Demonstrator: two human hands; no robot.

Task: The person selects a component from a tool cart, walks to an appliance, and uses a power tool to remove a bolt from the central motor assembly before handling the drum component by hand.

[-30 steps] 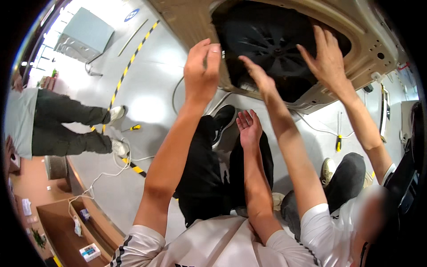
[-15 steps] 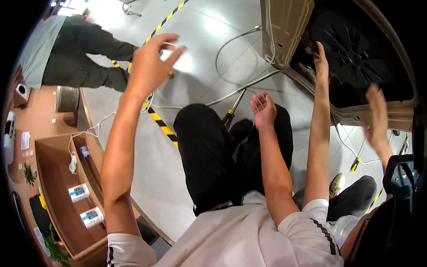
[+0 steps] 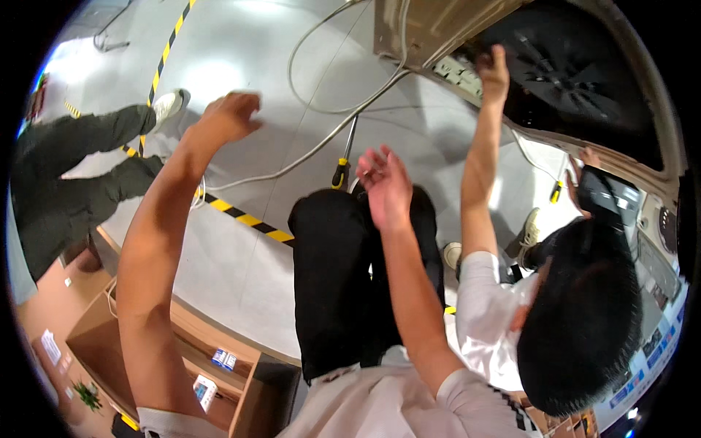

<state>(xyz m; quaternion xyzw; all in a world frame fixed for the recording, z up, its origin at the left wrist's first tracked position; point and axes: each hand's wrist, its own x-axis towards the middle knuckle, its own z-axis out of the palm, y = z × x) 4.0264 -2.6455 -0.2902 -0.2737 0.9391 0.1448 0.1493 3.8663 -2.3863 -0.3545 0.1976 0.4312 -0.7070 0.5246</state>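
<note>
Bench: carrying a blue-and-white box near its floor-side edge.
Left hand: hovering over the floor, fingers loosely curling, nothing showing in it.
Cable: running across the floor to the casing's lower left corner.
Yellow-black screwdriver: lying on the floor, nobody using it.
Right hand: hanging above the knees, palm up, fingers half bending, holding nothing.
Casing: standing ahead to the right, its opening facing us, uncovered.
Co-worker's hand: rising before the opening's left edge; whether it's touching, I can't tell.
Second screwdriver: lying beyond the casing's lower edge, unused.
Black ribbed part: already sitting inside the opening; whether any fastening is remaining, I can't tell.
</note>
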